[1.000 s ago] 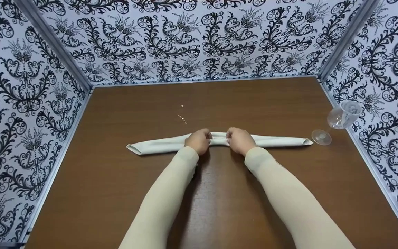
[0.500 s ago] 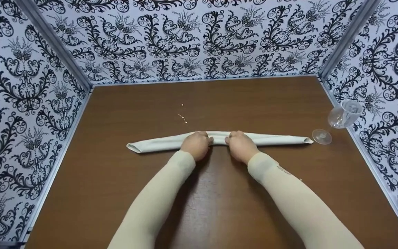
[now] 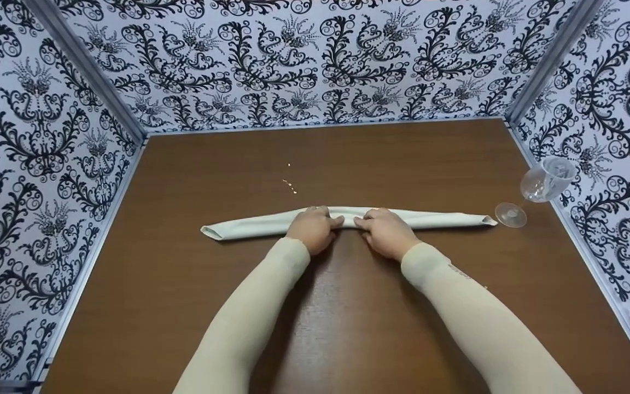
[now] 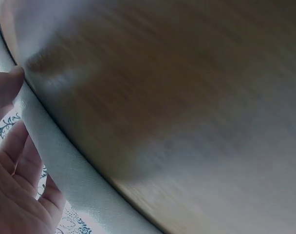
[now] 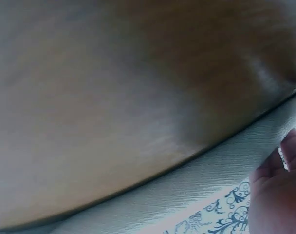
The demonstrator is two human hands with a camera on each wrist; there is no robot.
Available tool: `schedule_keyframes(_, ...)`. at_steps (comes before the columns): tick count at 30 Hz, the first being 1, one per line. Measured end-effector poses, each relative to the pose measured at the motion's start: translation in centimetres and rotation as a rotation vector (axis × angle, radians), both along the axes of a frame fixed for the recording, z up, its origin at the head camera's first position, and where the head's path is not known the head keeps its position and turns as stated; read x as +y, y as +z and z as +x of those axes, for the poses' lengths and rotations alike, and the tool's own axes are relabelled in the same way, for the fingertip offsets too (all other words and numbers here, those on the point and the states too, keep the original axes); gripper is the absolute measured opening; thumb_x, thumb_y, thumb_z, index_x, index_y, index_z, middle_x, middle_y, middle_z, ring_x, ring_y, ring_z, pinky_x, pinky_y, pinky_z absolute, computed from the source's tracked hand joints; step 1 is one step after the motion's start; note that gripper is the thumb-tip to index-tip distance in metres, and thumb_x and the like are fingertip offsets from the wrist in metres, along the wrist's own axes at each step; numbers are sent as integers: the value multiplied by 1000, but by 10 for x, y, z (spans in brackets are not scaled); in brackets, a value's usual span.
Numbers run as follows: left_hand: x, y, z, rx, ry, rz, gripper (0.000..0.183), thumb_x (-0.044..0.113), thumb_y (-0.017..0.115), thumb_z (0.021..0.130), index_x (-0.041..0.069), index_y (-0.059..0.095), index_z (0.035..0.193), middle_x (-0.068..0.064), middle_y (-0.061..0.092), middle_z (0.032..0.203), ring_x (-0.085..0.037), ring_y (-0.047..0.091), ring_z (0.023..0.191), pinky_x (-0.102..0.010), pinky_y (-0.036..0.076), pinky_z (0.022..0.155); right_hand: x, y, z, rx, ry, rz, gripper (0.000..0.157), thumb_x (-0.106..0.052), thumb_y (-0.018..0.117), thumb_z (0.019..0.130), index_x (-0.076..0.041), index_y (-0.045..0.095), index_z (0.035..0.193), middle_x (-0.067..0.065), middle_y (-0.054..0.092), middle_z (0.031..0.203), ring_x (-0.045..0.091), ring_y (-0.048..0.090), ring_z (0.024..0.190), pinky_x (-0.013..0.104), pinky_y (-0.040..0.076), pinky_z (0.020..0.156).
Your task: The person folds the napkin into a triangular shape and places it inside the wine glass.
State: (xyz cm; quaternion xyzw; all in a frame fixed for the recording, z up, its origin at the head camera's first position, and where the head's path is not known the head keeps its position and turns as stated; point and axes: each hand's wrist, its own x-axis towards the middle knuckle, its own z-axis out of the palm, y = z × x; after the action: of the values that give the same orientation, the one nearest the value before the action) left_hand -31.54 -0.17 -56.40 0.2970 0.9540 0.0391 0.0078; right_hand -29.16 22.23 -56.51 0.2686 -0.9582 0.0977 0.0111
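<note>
A pale cloth (image 3: 435,220), rolled into a long tube, lies across the brown table in the head view, its ends showing as open folds. Near its middle my left hand (image 3: 313,229) grips the roll, thumb on the near side and fingers over the far side. A short gap to the right, my right hand (image 3: 387,232) holds the same roll in a matching way. In the left wrist view the thumb (image 4: 9,87) presses on the cloth's edge (image 4: 72,168). The right wrist view shows the roll (image 5: 201,178) running up to the curled fingers (image 5: 291,148).
A stemmed glass (image 3: 546,180) stands at the right edge of the table (image 3: 194,306), close to the cloth's right end. Small bright specks (image 3: 290,186) lie behind the left hand. Patterned walls (image 3: 315,65) enclose the back and sides.
Both thumbs have come onto the near side of the roll, pointing toward each other. My right hand has shifted slightly right and nearer. The roll has stayed almost in place.
</note>
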Motion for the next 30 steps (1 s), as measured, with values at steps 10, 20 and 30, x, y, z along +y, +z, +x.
schedule_keyframes(10, 6, -3, -4, -13, 109, 49, 38, 21, 63, 101, 42, 74, 131, -5, 74, 116, -30, 70, 108, -48, 58, 92, -14, -3, -8, 34, -90, -8, 20, -18, 76, 97, -12, 82, 114, 10, 71, 107, 32, 62, 100, 47, 54, 90)
schedule_keyframes(20, 1, 3, -6, -266, 193, 198, 33, 15, 61, 105, 31, 78, 128, -2, 75, 130, -26, 66, 129, -42, 52, 110, -16, 3, -19, -204, -126, -31, 18, -17, 64, 105, -10, 79, 112, 11, 76, 113, 34, 67, 112, 49, 52, 104)
schedule_keyframes(30, 4, 7, -6, -240, 196, 256, 23, 13, 65, 103, 21, 80, 118, -3, 76, 122, -28, 70, 119, -43, 56, 103, -18, 6, -26, -385, -247, -159, 27, -17, 58, 107, -7, 75, 125, 15, 73, 129, 37, 63, 127, 52, 49, 109)
